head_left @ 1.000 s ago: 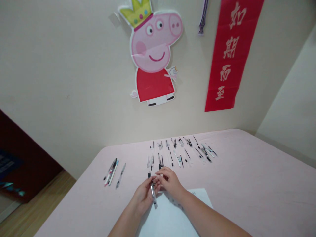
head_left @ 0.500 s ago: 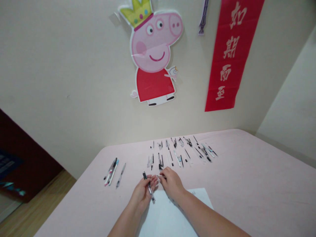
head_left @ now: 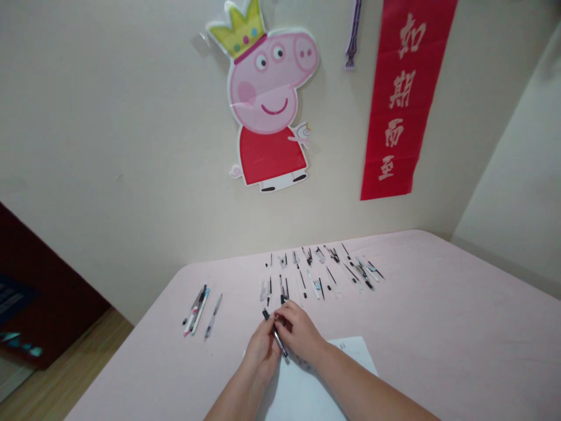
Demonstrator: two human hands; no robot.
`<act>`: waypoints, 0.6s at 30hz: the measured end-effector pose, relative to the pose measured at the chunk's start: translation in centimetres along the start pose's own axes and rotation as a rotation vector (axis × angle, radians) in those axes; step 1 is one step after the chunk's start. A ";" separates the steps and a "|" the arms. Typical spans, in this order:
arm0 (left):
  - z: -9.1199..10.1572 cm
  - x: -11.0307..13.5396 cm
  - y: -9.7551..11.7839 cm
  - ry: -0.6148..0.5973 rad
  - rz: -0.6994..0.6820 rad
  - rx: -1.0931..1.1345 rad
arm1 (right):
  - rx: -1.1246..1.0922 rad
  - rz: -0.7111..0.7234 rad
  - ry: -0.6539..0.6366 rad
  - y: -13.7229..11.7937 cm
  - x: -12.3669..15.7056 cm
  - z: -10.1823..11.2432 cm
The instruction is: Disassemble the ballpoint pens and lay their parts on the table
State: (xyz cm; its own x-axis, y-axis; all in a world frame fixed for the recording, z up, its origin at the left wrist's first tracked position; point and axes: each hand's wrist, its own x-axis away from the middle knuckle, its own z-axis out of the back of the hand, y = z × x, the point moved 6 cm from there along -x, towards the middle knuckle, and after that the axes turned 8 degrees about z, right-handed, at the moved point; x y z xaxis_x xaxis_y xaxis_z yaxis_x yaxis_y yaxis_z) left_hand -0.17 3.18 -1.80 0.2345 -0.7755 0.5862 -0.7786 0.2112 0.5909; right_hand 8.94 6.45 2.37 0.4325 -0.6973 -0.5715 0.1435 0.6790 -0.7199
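Observation:
My left hand (head_left: 262, 351) and my right hand (head_left: 298, 333) meet over a pink table (head_left: 438, 327), both closed on one clear pen with a black tip (head_left: 275, 334). The pen lies slanted between the fingers, its black end pointing up and left. Under my wrists lies a white sheet of paper (head_left: 350, 351). Just beyond my hands, rows of taken-apart pen parts (head_left: 319, 272) are laid out on the table.
Three whole pens (head_left: 199, 307) lie at the table's left side, near its edge. A pig cut-out (head_left: 267, 105) and a red banner (head_left: 401, 99) hang on the wall behind. A dark cabinet (head_left: 30, 292) stands at the left over a wooden floor.
My hands have closed together round the pen and it has tilted, its black end now further right. The view has shifted slightly down and left.

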 end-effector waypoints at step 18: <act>-3.0 -14.3 13.5 0.134 -0.452 -0.579 | -0.035 -0.061 0.136 1.4 0.0 0.9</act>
State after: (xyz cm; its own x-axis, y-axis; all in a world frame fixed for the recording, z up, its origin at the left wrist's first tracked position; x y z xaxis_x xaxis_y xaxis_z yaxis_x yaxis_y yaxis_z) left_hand -12.30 18.90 -0.49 0.5568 -0.7897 0.2577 -0.1671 0.1974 0.9660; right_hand 9.91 7.59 1.69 0.2992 -0.7635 -0.5723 0.1343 0.6275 -0.7669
